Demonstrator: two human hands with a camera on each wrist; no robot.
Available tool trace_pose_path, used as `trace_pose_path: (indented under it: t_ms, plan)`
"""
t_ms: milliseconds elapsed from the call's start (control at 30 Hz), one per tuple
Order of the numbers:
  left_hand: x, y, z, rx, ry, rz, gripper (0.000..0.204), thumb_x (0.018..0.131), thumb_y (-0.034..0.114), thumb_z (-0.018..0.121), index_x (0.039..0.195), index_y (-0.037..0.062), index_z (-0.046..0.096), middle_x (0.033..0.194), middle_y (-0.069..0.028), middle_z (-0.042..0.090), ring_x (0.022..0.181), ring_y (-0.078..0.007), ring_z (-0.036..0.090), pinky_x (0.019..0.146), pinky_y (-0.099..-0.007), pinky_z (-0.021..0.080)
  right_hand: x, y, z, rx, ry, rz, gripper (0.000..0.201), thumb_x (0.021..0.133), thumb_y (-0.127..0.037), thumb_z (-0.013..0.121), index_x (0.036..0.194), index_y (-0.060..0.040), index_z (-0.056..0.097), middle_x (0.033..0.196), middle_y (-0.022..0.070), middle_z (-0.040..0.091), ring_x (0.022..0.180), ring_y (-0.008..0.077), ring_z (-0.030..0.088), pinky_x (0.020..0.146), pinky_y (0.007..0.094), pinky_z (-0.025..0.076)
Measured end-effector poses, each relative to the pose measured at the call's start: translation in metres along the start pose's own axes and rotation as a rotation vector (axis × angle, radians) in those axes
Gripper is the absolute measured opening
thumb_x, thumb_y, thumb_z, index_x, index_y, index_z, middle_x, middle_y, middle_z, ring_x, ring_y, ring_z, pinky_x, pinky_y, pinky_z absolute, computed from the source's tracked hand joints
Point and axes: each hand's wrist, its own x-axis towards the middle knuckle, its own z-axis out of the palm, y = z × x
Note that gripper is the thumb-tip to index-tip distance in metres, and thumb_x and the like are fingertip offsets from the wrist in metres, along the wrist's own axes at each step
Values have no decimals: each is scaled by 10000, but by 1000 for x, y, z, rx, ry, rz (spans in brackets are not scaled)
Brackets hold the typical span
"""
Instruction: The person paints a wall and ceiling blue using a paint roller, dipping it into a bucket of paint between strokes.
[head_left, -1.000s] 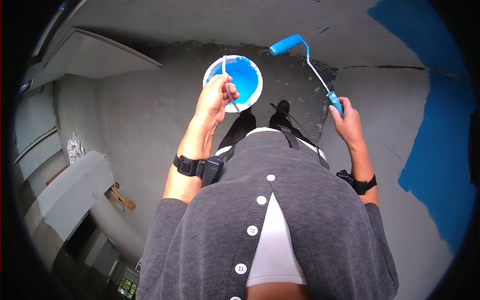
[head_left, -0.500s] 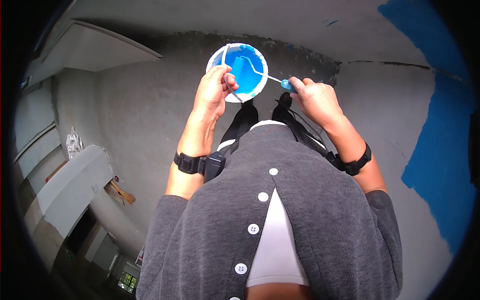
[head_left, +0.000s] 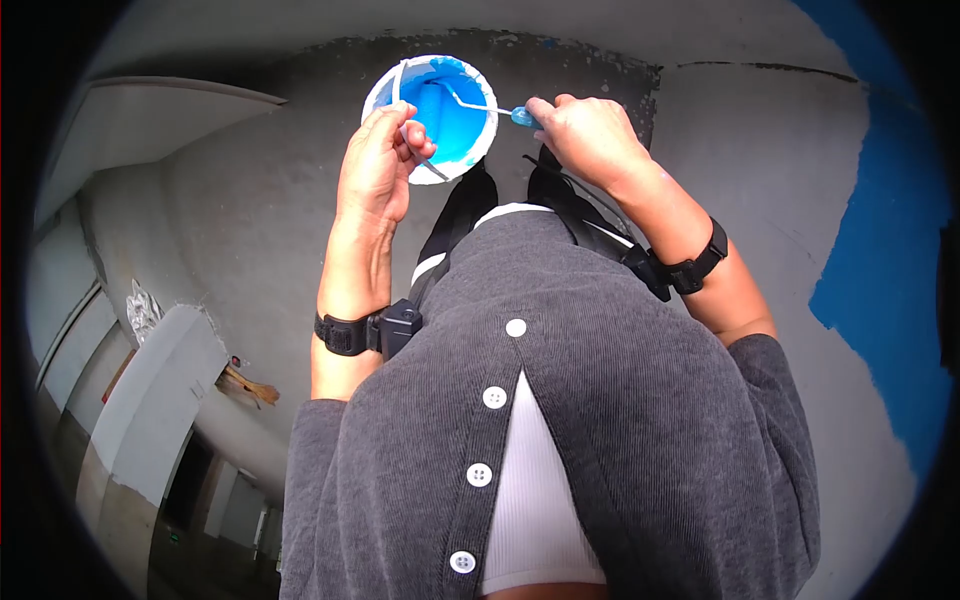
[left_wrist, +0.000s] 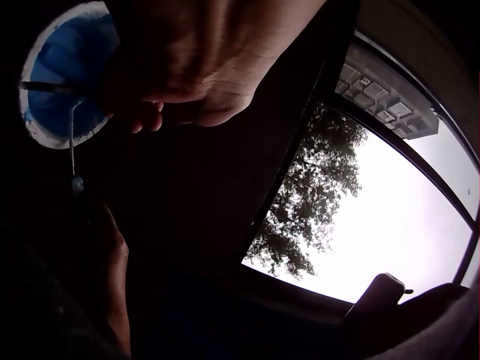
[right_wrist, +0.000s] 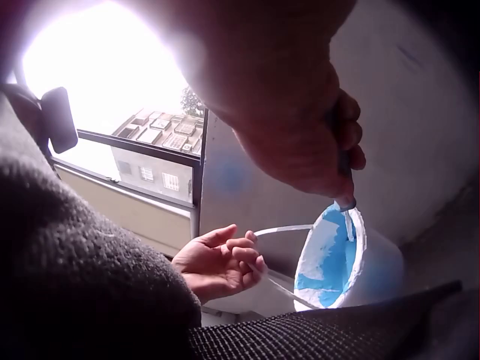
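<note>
A white bucket (head_left: 486,140) with blue paint inside hangs from its thin white handle (right_wrist: 289,229), which my left hand (head_left: 372,170) grips with curled fingers. My right hand (head_left: 600,142) holds a paint roller by its blue grip (head_left: 524,117), to the right of the bucket. The roller's wire frame (head_left: 470,105) reaches over the rim, and its blue sleeve (head_left: 430,110) is down inside the bucket. In the right wrist view the bucket's rim (right_wrist: 362,259) is crusted with dried paint, and the bucket tilts toward the left hand.
Blue paint (head_left: 880,250) covers part of the grey wall on the right. Below the bucket lies a grey floor (head_left: 270,220), with the person's legs close behind it. A broom-like bundle (head_left: 248,386) is at the left. A window (left_wrist: 360,217) shows in the left wrist view.
The right hand has swung the roller from out at the right leftward, bringing its sleeve down into the bucket. The left hand keeps its hold on the handle; bucket and hands now appear further left.
</note>
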Motion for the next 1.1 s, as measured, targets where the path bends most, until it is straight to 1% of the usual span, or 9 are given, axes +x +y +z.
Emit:
trace_pose_path:
  t_ms: [233,300,433,533,567,667,800,967,1100]
  plan:
    - [5,5,-1,-5,-29,3,199,877,195,479,876,1,519,641,-43,490,605,-140,500,657,-305,461,-2,6,1,-35,26,-7,197,759,-86,526,950,-62,565,754,126,591,709,269,616,590,359,498]
    - [5,8,0,-8,-19,2,202,881,200,473,880,4,521,644,-41,489,611,-143,499,667,-308,459,-10,10,-4,-23,89,-16,290,731,-150,615,1014,-122,558,705,91,559,621,261,593,540,366,479]
    - [10,7,-3,-14,-28,-12,205,884,205,466,889,8,519,641,-39,489,617,-147,499,675,-309,455,-31,19,-10,56,130,20,307,747,-155,613,1048,-150,549,698,63,538,590,245,574,520,346,469]
    - [12,7,0,-32,-28,-28,220,888,218,453,898,6,512,634,-38,486,622,-150,496,686,-313,451,-49,20,-18,107,190,56,271,738,-168,617,995,-135,538,683,76,535,588,253,580,501,363,469]
    - [13,8,1,-39,-23,-29,219,888,217,453,894,6,512,635,-39,487,619,-149,494,685,-315,452,-54,23,-11,132,209,77,313,725,-164,634,1022,-152,536,676,68,525,573,244,573,496,357,468]
    - [15,9,1,-45,-22,-35,217,886,217,454,886,7,511,635,-39,489,613,-147,492,683,-317,454,-65,23,-9,111,196,128,320,725,-156,635,1030,-167,537,669,58,512,560,231,566,490,345,468]
    - [19,11,6,-47,-28,-44,213,883,219,455,873,13,510,637,-37,492,606,-143,491,682,-320,458,-69,21,-3,133,298,131,324,720,-151,641,1027,-179,543,661,32,489,562,202,554,479,323,464]
    - [19,14,10,-64,-30,-53,203,872,220,474,875,19,504,643,-36,493,606,-146,490,680,-320,458,-68,19,-3,76,377,118,334,670,-92,640,986,-163,560,628,24,446,551,179,527,470,308,450]
    - [18,18,12,-82,-64,-58,227,869,237,482,905,13,494,642,-33,489,615,-154,494,688,-333,461,-67,19,-2,-1,415,114,309,690,-77,607,984,-163,561,623,21,429,550,167,511,472,300,444]
